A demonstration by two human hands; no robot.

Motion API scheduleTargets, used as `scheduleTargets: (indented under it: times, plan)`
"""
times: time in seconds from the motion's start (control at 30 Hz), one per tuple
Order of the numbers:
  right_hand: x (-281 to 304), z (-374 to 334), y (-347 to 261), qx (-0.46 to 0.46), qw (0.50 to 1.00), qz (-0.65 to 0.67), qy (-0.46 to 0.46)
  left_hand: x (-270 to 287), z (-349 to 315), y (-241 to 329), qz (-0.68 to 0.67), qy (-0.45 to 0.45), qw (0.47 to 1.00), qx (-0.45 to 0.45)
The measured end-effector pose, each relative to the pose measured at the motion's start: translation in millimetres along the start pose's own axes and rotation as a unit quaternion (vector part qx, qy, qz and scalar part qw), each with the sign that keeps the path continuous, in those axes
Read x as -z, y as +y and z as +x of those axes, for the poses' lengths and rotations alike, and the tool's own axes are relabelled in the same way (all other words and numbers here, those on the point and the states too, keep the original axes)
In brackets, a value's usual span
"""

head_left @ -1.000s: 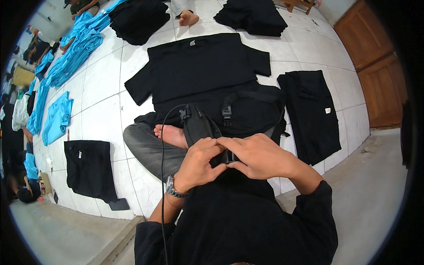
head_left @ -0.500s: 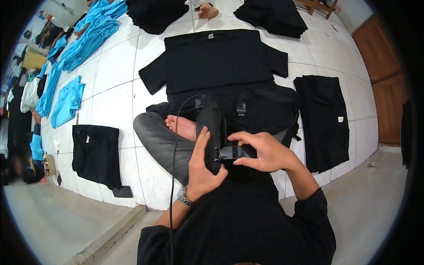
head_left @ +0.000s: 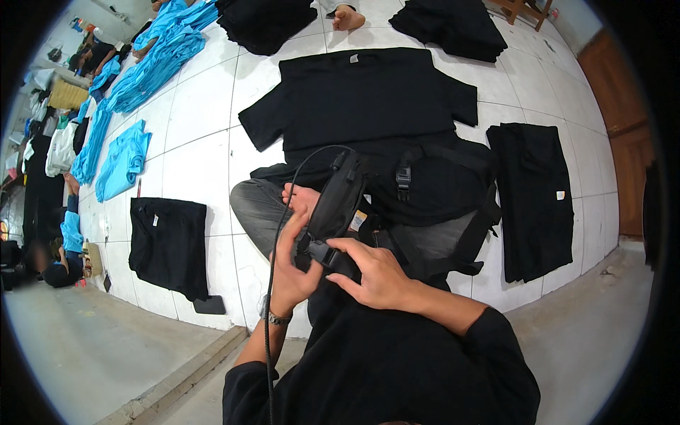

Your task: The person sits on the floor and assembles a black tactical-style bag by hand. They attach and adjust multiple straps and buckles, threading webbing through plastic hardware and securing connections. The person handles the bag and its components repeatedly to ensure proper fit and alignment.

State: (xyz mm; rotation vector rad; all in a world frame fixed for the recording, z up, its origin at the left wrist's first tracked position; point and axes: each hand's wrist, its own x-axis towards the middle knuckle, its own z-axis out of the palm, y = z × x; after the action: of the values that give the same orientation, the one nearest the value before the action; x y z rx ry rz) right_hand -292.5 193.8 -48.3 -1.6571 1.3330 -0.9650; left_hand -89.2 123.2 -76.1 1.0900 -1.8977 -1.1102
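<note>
A long black pouch (head_left: 338, 197) with a cable (head_left: 289, 202) at its far end lies tilted in front of me. At its near end is a black side-release buckle (head_left: 322, 252). My left hand (head_left: 292, 273) is closed around this end, with the thumb beside the buckle. My right hand (head_left: 375, 275) pinches the buckle from the right between thumb and fingers; whether its halves are fully joined cannot be made out. Black webbing straps (head_left: 471, 234) with another buckle (head_left: 403, 177) rest over my right leg. Beyond lies a black T-shirt (head_left: 368, 99), spread flat.
Folded black garments lie at the right (head_left: 533, 205) and left (head_left: 168, 244); a dark flat phone-like object (head_left: 209, 305) touches the left one. Black stacks (head_left: 453, 27) stand at the back. Blue garments (head_left: 152, 74) line the far left, near other people. A wooden door (head_left: 627, 134) is at right.
Both hands have moved left and slightly nearer me with the buckle. The pouch has tilted, its near end swinging left, and a pale label shows beside it. The whole view has shifted slightly.
</note>
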Motion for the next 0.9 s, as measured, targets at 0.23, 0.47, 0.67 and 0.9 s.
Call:
scheduleTargets:
  times: [0.23,0.47,0.67,0.9]
  plan:
    - [-0.5,-4.1,-1.3,0.007,0.999,0.009,-0.035,3.3,8.0,5.6,-0.003,-0.030,0.998,0.050]
    - [43.9,1.3,29.1,-0.062,0.984,-0.006,0.166,22.7,7.9,3.1,-0.051,-0.042,0.992,0.105]
    - [53.2,10.4,48.3,-0.186,0.967,-0.029,0.170,30.4,6.8,2.1,-0.111,-0.069,0.986,0.107]
    - [35.8,2.0,33.9,-0.078,0.975,-0.154,0.137,28.4,7.7,-29.1,-0.119,-0.101,0.984,0.083]
